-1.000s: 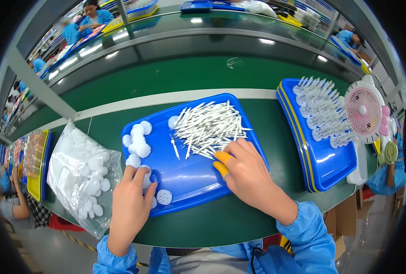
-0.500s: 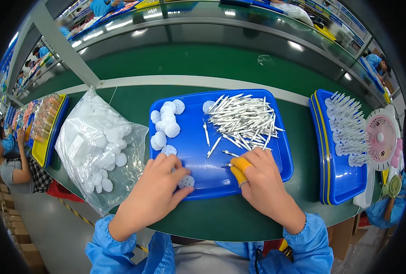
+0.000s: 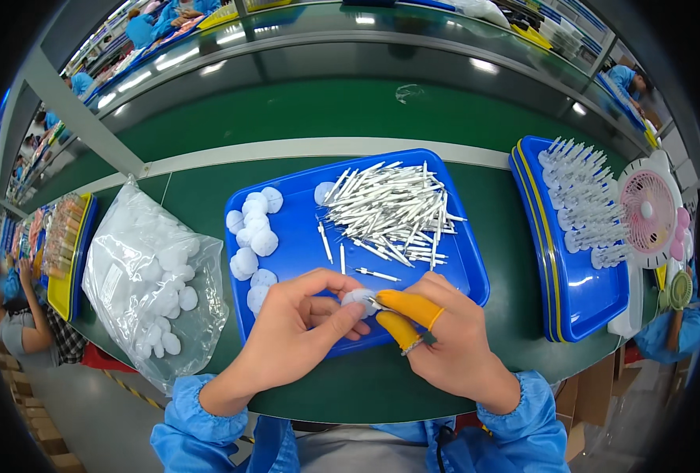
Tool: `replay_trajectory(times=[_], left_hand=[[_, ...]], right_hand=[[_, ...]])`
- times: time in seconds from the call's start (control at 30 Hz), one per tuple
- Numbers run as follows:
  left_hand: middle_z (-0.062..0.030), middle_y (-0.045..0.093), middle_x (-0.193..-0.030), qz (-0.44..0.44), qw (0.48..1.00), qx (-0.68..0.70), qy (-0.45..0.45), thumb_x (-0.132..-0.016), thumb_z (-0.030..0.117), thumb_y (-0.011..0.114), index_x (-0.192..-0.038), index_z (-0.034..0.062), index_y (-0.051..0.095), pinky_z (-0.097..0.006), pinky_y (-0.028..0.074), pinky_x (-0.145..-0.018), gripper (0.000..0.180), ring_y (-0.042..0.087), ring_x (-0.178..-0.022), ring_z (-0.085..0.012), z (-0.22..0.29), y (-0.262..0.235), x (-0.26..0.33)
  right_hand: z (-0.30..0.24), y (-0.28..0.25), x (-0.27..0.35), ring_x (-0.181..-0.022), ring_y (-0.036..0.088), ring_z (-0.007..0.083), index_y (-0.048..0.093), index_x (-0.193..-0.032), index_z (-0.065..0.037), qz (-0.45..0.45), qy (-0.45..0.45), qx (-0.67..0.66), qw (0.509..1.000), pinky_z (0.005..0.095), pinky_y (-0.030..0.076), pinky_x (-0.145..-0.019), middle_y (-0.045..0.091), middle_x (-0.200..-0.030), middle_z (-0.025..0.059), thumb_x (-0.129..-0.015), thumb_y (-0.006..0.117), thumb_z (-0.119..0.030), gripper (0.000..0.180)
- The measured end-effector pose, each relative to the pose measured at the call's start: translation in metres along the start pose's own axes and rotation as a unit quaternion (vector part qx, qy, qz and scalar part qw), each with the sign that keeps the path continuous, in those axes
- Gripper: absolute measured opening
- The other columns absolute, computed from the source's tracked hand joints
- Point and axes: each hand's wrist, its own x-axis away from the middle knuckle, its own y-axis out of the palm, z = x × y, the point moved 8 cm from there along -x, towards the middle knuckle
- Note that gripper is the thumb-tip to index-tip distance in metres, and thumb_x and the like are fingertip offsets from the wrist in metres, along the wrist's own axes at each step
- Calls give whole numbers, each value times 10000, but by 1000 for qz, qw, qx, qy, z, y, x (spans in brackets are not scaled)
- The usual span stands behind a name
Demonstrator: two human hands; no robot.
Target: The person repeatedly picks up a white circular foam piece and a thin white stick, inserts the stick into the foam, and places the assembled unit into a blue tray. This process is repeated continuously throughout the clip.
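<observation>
The hands have drawn together: the left hand [image 3: 298,333] now pinches a pale disc [image 3: 356,299], the right hand [image 3: 456,337] nips a slim piece [image 3: 375,302] against it, above the blue tray [image 3: 296,248] with heaped white sticks [image 3: 389,209].

White on blue, over a dark green table [image 3: 318,398].
The held disc [image 3: 357,299] and loose discs [image 3: 261,242] are bluish white, the sticks [image 3: 381,209] white flecked with grey, the tray [image 3: 306,236] solid blue. The finger covers [image 3: 410,307] are golden yellow, the sleeves [image 3: 523,416] bright blue. The bag [image 3: 149,272] is clear, with white showing through. The stacked trays [image 3: 590,299] are blue with a yellow one between, the pieces on top [image 3: 586,189] whitish and translucent; the fan [image 3: 647,210] is white with a pink grille and pink bow [image 3: 680,225]. At left, a co-worker's garment [image 3: 64,335] is checked black and white, a floor line [image 3: 133,391] striped yellow and black.
</observation>
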Motion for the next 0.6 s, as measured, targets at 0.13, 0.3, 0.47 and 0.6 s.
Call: replay_trajectory(times=[0.13,0.3,0.47,0.6], left_hand=[[-99,722,-1043,3,999,53,13,-1062,64,677,-1217,-58,642,-273,620,-762,200,760,-917,-158,-9,3,-3],[-111,737,-1040,19,1000,7,-4,-1063,71,677,-1206,-55,642,-271,615,-727,194,760,-911,-163,-15,-1,-2],[-94,728,-1046,77,996,23,40,-1041,42,695,-1179,-42,656,-264,621,-774,167,763,-943,-158,-9,-8,-2],[-102,723,-1051,97,989,-43,103,-992,-6,728,-1134,-36,672,-275,641,-822,156,775,-956,-174,-7,-6,1]], right_hand=[[-1,0,4,-866,609,327,719,-1121,92,-2,-35,55,998,436,470,-734,646,-1002,143,-608,787,74,518],[-3,8,8,-870,604,327,720,-1094,102,-31,-59,82,994,441,443,-721,636,-1008,147,-577,795,56,524],[-1,1,5,-858,596,332,726,-1061,97,-5,-18,26,999,441,451,-725,628,-993,152,-593,773,78,470],[5,6,5,-840,587,337,732,-1063,92,-31,-12,33,999,443,466,-736,612,-964,155,-608,751,98,456]])
